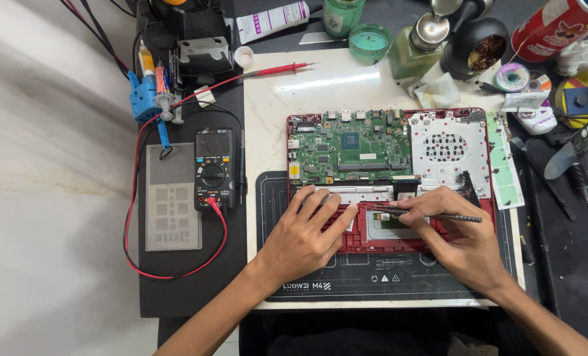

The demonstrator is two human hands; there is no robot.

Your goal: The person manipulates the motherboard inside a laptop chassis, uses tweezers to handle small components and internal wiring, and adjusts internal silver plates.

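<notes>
The red plastic laptop base with its cover off (386,240) lies open on a black rubber work mat (386,280) on the desk (274,132), its green circuit board (350,146) bare along the far edge. Both hands are down on the near half of it, side by side but not touching each other.

The left hand (305,234) lies flat, fingers spread, pressing on the red frame just left of the grey touchpad plate (394,227). The right hand (459,240) is pinched around a thin dark metal tool with a knurled handle (432,214), which lies almost level with its tip pointing left over the touchpad plate. Whether it is a driver or tweezers I cannot make out from here.

For this kind of work, I would judge the flat hand should bear steadily so the shell does not slide on the mat, and the tool should stay low and lightly gripped, clear of the ribbon connectors near the board.

A black multimeter with red leads (213,170) sits well off to the left, untouched.
</notes>
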